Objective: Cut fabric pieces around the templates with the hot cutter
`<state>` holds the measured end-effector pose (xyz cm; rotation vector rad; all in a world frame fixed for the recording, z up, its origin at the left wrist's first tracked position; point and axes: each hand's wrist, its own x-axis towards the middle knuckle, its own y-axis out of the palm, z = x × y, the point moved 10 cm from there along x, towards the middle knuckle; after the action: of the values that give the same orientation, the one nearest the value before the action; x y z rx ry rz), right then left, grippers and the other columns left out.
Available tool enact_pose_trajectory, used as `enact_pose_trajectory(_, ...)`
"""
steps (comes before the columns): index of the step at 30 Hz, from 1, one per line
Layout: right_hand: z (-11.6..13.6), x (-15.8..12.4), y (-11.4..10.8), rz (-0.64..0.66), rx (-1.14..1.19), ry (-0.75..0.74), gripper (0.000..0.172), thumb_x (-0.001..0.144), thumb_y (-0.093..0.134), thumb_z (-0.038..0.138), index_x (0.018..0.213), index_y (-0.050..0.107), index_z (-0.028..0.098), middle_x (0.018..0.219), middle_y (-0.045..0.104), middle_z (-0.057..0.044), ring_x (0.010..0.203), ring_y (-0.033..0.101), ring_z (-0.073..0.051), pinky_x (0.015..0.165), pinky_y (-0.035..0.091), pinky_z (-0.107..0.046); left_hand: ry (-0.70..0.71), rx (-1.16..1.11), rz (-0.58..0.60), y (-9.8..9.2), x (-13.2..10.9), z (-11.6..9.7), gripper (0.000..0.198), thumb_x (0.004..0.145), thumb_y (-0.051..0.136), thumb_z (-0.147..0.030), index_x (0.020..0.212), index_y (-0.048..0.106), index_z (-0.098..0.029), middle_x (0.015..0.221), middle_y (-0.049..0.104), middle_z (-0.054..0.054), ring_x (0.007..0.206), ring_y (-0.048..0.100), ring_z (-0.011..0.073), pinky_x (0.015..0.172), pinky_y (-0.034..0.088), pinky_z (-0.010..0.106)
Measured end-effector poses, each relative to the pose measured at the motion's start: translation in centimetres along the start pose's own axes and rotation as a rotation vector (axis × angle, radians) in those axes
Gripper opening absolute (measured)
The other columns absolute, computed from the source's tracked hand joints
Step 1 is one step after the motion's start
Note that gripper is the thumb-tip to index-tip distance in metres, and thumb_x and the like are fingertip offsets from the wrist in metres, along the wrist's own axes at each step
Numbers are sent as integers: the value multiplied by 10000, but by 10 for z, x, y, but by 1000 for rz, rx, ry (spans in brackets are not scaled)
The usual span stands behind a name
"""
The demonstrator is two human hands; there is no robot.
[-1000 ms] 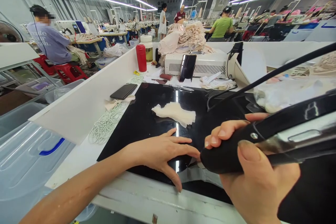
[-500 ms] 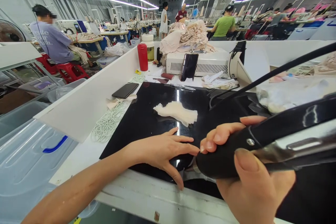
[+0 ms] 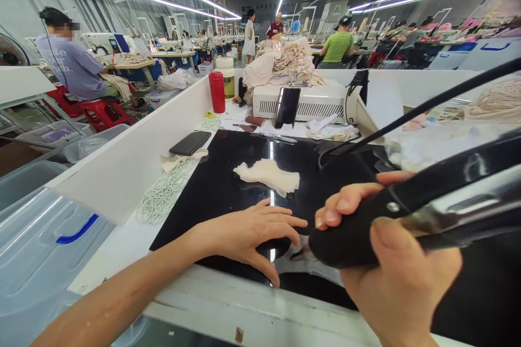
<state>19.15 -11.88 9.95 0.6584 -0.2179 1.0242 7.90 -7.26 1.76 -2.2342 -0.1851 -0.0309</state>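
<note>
My left hand rests over the glossy black work surface with its fingers apart and slightly bent, holding nothing I can see. My right hand is wrapped round a black corded hand tool with a long silvery lever. The tool's narrow metal tip shows just right of my left fingers, over a thin, see-through whitish piece. Part of that piece is hidden under my hands and the tool. Beyond my left hand lies a small stack of cream fabric pieces.
Left on the table are a pile of pale green elastic loops and a dark phone. A red bottle and a vented white box stand at the back. A black cable crosses the right side.
The view has shifted slightly. The tool has drawn a little away from my left fingers, baring its metal tip. My left fingers have bent a little more.
</note>
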Motion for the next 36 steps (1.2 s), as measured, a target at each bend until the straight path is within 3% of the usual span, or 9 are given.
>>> enact_pose_trajectory(2,9,9,-15,-102,-6,-18,357,750,824,290,1040,619,259,735,630,26,626,579,-180,555,540,-329,3,47,-15,-4,-3,-1,291,868,777,-379,1119,674,-274,1589,423,35,1499,333,285,1260,145,539)
enact_pose_trajectory(5,14,18,-31,-186,-31,-20,368,688,829,244,998,632,260,709,626,31,613,574,-185,515,534,-321,13,124,-19,-9,-6,-1,106,917,726,-344,977,716,-257,1557,467,40,1479,366,284,1254,185,513)
enact_pose_trajectory(8,15,20,-41,-211,-57,-39,358,695,812,230,1002,630,257,716,631,29,615,579,-185,517,534,-321,3,232,-63,-17,-8,6,112,977,645,-318,966,729,-244,1518,511,51,1470,374,278,1246,222,497)
enact_pose_trajectory(12,12,17,-43,-195,-63,-50,356,742,804,227,1042,613,247,752,645,23,641,595,-183,542,538,-318,-133,435,-252,-38,-14,20,184,1022,536,-212,1072,710,-246,1525,494,51,1469,357,281,1245,189,567)
enact_pose_trajectory(16,9,15,-39,-159,-37,-60,368,778,820,262,1072,600,243,756,648,22,657,606,-178,572,534,-318,-141,354,-381,-42,-15,11,200,1024,530,-207,1156,680,-209,1407,573,96,1349,488,236,1170,380,455)
enact_pose_trajectory(19,5,14,-34,-142,-41,-58,392,803,829,300,1107,586,253,781,651,25,664,616,-171,590,528,-317,-118,217,-353,-31,-8,0,245,967,661,-292,1199,674,-213,1334,606,97,1260,544,228,1091,462,383)
enact_pose_trajectory(26,-4,13,-23,-101,-55,-62,388,817,825,327,1103,570,267,821,681,34,628,640,-168,597,566,-343,-169,81,-164,-1,4,-8,654,776,842,-491,1320,638,-190,1369,576,121,1255,521,285,1103,452,415)
enact_pose_trajectory(36,-6,6,-27,-94,-68,-69,418,811,822,297,1128,555,244,815,691,25,600,642,-161,549,565,-319,-203,65,-85,9,0,-9,715,799,825,-471,1421,567,-231,1474,501,145,1347,464,328,1168,364,521)
